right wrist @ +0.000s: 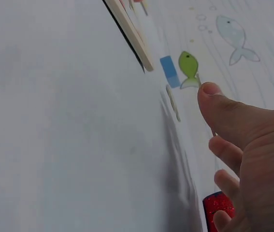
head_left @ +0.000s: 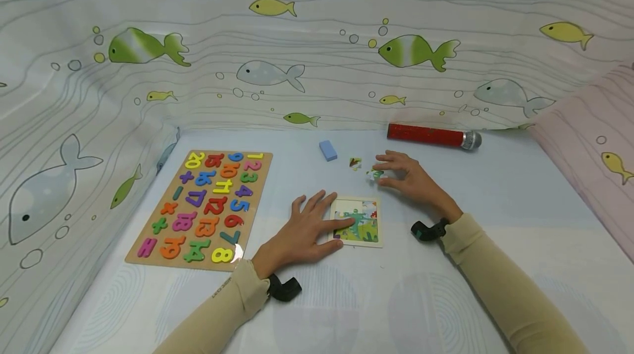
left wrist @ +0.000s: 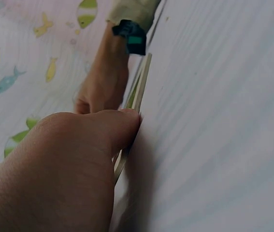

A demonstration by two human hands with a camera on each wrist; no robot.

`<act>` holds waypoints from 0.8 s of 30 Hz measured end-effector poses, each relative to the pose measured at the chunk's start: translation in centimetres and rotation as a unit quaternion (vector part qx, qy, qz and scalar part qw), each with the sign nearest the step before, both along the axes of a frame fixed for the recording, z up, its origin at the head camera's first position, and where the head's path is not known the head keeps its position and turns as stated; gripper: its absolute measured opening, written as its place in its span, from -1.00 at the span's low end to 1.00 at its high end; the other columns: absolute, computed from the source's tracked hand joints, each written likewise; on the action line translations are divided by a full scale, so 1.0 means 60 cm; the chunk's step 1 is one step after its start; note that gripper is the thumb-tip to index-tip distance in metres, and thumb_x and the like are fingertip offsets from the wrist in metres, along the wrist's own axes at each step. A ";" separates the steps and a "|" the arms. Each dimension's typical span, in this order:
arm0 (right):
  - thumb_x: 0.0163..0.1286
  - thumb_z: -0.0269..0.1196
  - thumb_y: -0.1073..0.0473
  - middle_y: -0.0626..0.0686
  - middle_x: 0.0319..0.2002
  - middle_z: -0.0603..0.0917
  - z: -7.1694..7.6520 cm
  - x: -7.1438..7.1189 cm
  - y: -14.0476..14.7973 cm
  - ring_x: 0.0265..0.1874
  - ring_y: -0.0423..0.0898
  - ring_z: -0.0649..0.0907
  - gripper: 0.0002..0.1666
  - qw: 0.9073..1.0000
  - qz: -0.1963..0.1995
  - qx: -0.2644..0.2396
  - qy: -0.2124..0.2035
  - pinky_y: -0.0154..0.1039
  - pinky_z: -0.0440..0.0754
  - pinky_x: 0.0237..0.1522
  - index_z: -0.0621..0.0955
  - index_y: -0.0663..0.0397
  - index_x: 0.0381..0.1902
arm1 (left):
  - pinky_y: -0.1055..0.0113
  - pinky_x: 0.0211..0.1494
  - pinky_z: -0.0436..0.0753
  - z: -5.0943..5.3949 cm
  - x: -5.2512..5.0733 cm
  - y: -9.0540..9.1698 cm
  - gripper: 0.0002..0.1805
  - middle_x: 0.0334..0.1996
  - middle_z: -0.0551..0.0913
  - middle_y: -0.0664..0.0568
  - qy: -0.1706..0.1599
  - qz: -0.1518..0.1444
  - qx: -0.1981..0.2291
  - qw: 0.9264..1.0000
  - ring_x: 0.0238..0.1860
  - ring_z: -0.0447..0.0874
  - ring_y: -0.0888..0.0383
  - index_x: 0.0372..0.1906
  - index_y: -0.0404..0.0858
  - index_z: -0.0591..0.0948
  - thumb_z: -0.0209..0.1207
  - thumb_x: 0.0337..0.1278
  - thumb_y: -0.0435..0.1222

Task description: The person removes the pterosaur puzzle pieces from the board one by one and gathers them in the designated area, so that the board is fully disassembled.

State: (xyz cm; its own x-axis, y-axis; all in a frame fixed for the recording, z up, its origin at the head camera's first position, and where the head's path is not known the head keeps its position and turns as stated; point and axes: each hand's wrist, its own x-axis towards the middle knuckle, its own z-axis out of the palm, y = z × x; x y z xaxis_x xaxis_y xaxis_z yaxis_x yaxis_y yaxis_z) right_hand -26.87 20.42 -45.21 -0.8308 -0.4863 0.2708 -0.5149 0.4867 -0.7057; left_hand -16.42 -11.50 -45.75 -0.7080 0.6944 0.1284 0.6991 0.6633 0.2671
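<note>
A small jigsaw puzzle in a pale wooden frame lies flat on the table, with a green figure pictured on its fitted pieces and a bare patch at its upper left. My left hand rests on it with spread fingers: the index finger lies across the picture, the thumb is at the near edge. Beyond the frame, my right hand pinches a jigsaw piece between thumb and fingers; the right wrist view shows this piece edge-on. Another loose jigsaw piece lies just left of it.
On the left lies a wooden number board with colourful numerals and signs. A blue block sits behind the loose piece. At the back right is a red microphone. Fish-patterned cloth walls enclose the table's back and sides.
</note>
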 end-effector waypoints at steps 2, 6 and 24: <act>0.26 0.46 0.25 0.24 0.40 0.52 -0.001 -0.004 0.005 0.57 0.24 0.22 -0.53 1.000 -0.005 -0.002 -0.009 0.32 0.08 0.53 0.71 0.11 0.15 | -0.38 0.45 0.02 0.000 0.001 -0.001 -0.44 0.62 0.12 -0.14 0.000 -0.001 0.000 1.000 0.63 -0.02 -0.23 0.45 0.35 0.42 0.02 0.38 0.21; 0.29 0.45 0.18 0.20 0.46 0.45 -0.002 -0.011 0.010 0.61 0.21 0.15 -0.52 0.999 -0.016 0.017 -0.030 0.30 0.02 0.56 0.70 0.09 0.18 | -0.38 0.45 0.02 0.001 0.003 -0.003 -0.44 0.62 0.12 -0.15 -0.003 0.000 0.003 1.000 0.63 -0.01 -0.24 0.44 0.33 0.43 0.03 0.38 0.19; 0.37 0.40 0.09 0.17 0.50 0.41 0.000 -0.047 0.017 0.61 0.20 0.15 -0.53 0.995 -0.036 0.069 -0.057 0.28 0.03 0.56 0.68 0.00 0.22 | -0.38 0.45 0.04 0.006 0.003 0.000 -0.44 0.62 0.13 -0.14 0.000 0.001 0.004 1.000 0.63 0.00 -0.23 0.44 0.34 0.43 0.02 0.38 0.20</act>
